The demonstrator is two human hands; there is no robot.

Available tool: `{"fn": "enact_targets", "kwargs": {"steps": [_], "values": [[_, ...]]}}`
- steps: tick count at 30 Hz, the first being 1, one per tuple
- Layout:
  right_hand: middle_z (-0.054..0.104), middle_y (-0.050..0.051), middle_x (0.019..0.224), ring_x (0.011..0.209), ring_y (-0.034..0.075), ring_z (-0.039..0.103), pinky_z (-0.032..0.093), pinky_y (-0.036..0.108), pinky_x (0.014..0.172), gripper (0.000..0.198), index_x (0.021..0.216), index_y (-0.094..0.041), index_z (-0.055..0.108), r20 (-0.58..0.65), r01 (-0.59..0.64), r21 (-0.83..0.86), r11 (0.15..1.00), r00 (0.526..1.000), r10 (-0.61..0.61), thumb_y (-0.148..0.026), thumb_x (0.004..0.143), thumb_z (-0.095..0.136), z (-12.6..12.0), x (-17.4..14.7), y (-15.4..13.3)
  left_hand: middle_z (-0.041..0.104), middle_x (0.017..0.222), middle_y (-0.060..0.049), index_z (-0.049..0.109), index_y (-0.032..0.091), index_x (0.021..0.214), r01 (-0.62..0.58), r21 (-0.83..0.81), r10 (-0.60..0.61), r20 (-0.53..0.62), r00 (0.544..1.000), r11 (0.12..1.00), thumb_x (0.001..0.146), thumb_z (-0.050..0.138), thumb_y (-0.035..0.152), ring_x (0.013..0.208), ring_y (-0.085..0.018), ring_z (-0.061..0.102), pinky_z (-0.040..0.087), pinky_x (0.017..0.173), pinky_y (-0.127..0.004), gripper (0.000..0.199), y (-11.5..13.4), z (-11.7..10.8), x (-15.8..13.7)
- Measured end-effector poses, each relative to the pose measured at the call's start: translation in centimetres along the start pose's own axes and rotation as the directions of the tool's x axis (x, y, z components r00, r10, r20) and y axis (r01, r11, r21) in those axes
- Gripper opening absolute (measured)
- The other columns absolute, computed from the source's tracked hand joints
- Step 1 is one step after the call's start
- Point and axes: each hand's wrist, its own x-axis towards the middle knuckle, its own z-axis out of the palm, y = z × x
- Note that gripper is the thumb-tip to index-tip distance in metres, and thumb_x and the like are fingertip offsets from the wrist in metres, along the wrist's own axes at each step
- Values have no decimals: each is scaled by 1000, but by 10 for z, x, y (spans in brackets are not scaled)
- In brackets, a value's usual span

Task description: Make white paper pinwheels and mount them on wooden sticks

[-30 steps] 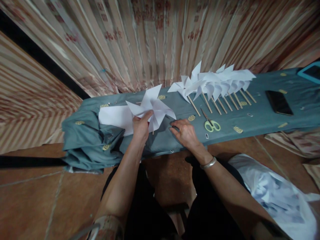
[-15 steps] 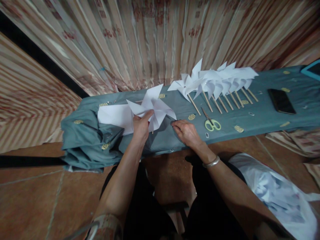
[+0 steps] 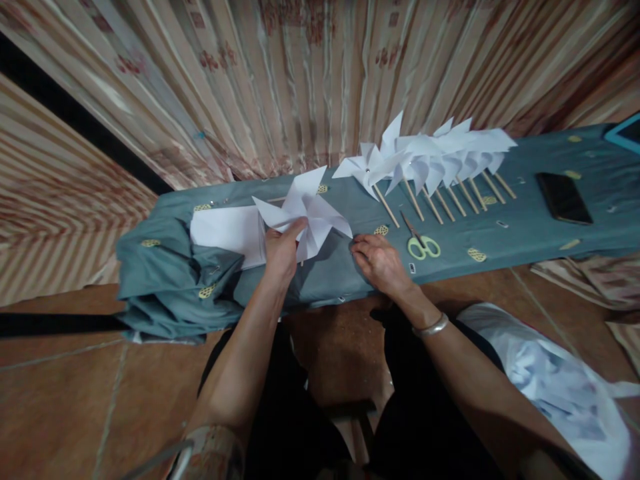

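A white paper pinwheel [image 3: 316,221] is pinched in my left hand [image 3: 283,251], its thumb lying over the middle. The tip of a stick peeks out below its blades. To the right, my right hand [image 3: 380,263] is low over the cloth with fingertips pressed together; whatever they pinch, if anything, is too small to make out. Beside the left hand lies a stack of white paper [image 3: 227,230], partly under the pinwheel. Green-handled scissors [image 3: 423,246] rest to the right of my right hand.
Finished pinwheels [image 3: 430,157] overlap in a row along the back, sticks toward me. A black phone [image 3: 563,197] and a blue-edged device [image 3: 625,137] lie at the right. Grey-green cloth [image 3: 320,283] covers the narrow table. A plastic bag [image 3: 560,387] of white paper stands on the floor.
My right hand has shifted slightly right, away from the pinwheel. My left hand keeps its hold on the pinwheel, nearly still. The view has tilted a little.
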Motion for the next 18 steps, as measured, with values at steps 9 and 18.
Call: {"fn": "enact_targets", "kwargs": {"steps": [9,18], "values": [[76,11,102,99,26,68,51,40,96,24,100,-17,73,-29,-83,50,995,996,85,-16,90,51,-14,-5,1,72,68,-1,71,14,67,43,10,-42,-17,999,999,43,87,25,71,-17,69,54,74,-27,30,-2,3,-3],[76,11,92,89,28,67,52,37,84,17,92,-17,73,93,-64,-76,995,993,71,-19,91,56,-8,0,-13,72,69,-3,71,14,68,75,86,-79,45,996,993,52,83,29,65,-17,67,52,66,-28,25,-15,4,-9]]}}
